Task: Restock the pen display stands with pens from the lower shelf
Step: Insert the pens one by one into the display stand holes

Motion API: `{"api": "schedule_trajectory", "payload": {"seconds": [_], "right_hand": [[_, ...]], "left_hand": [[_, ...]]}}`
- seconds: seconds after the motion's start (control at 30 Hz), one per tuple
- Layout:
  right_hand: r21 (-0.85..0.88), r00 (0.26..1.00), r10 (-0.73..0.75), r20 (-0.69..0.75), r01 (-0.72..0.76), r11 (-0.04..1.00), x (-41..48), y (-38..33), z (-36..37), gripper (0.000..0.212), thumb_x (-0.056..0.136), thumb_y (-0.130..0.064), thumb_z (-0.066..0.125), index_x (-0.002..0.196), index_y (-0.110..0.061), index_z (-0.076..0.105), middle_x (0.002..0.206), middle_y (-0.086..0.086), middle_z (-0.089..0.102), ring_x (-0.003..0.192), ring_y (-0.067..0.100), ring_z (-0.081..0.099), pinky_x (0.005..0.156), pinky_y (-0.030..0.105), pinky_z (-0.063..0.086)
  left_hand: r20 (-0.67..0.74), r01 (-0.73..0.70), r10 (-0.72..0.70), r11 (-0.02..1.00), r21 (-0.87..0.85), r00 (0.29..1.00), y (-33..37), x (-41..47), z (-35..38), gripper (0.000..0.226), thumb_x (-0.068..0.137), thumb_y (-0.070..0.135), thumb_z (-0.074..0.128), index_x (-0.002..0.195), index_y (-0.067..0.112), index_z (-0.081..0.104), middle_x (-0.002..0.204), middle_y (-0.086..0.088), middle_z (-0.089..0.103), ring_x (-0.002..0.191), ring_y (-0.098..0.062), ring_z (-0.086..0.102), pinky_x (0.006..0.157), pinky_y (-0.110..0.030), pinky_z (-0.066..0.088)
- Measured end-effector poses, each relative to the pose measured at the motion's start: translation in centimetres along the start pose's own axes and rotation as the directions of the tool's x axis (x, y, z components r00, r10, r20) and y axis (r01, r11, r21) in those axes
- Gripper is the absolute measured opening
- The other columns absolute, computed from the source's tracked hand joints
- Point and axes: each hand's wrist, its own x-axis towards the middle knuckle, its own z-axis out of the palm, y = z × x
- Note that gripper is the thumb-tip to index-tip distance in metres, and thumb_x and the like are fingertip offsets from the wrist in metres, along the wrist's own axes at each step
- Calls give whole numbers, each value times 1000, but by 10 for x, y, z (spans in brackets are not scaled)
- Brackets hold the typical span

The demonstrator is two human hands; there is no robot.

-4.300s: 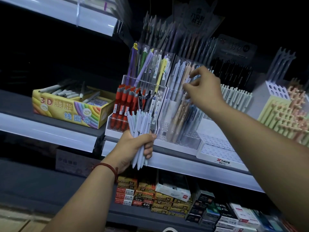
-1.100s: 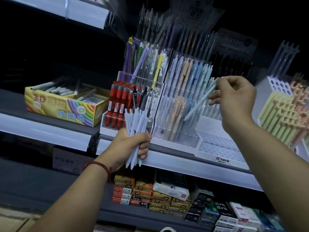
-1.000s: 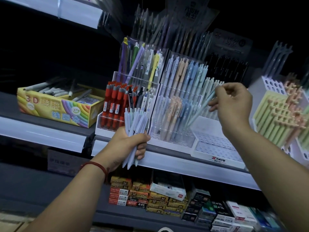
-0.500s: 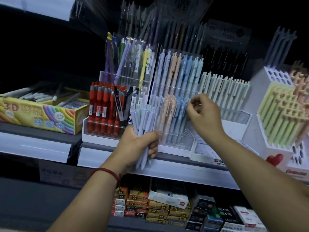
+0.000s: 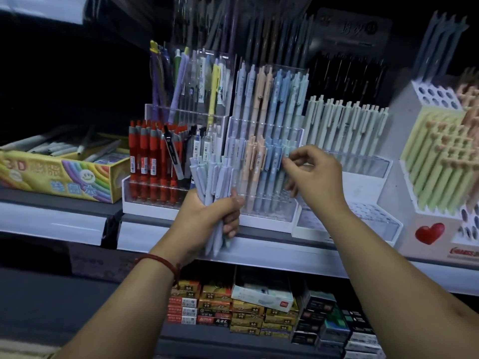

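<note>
My left hand (image 5: 207, 218) is closed around a bundle of pale lilac and blue pens (image 5: 215, 182), held upright in front of the shelf edge. Just behind it stands a clear tiered pen stand (image 5: 269, 216) with rows of lilac, peach and blue pens. My right hand (image 5: 315, 174) reaches to the right end of the stand's front row. Its thumb and fingertips pinch the top of a pale blue pen (image 5: 285, 154) that stands in that row. The pen's lower part is blurred behind the clear front wall.
Left of the stand sit red pens (image 5: 153, 161) and a yellow marker box (image 5: 64, 177). To the right are pale green pens (image 5: 344, 120), a white holed tray (image 5: 363, 211) and a white block of yellow pens (image 5: 440, 161). Small refill boxes (image 5: 233, 307) fill the lower shelf.
My right hand, which held a pale blue pen out to the right, has come left and down to the clear stand's front row. The view has shifted right; my left hand keeps the bundle.
</note>
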Motion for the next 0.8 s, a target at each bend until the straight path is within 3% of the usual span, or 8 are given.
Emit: {"api": "schedule_trajectory", "payload": {"seconds": [0.27,0.43,0.5,0.6,0.8], "right_hand": [[67,994,89,60,-93,993,1,3,-3,9,93,-10,73,85,-5,73,61,9,67,46,20,64,52,36,60],[165,992,113,56,-121,979,0,4,-5,15,91,-12,76,95,-2,67,64,14,64,47,29,64,48,37,57],[243,985,160,67,-171,955,1,2,-6,23,91,-14,76,98,2,61,65,13,61,45,27,60,44,36,54],[351,975,206,82,-222,910,5,2,-10,20,91,-13,76,86,-2,61,61,8,61,42,22,54,43,30,47],[463,988,107,110,-146,874,-2,2,-16,32,91,-15,76,76,11,64,53,14,55,34,23,43,39,25,35]], "left_hand": [[-38,5,-2,998,63,999,-2,-2,5,14,87,8,66,80,8,53,55,-6,40,47,-20,38,50,-31,40],[-70,44,-42,999,19,997,-2,-2,7,17,86,13,69,78,8,55,55,-6,39,47,-20,38,51,-31,41],[-90,57,-55,998,20,994,-1,-2,8,18,85,16,71,75,10,58,55,-6,40,47,-21,39,52,-31,41],[-116,59,-49,995,84,992,-2,-1,15,24,84,20,75,65,16,60,54,-7,42,47,-21,39,53,-32,40],[-47,74,-67,982,171,997,-3,-2,18,25,78,27,81,72,16,60,54,-7,41,46,-21,37,53,-32,37]]}}
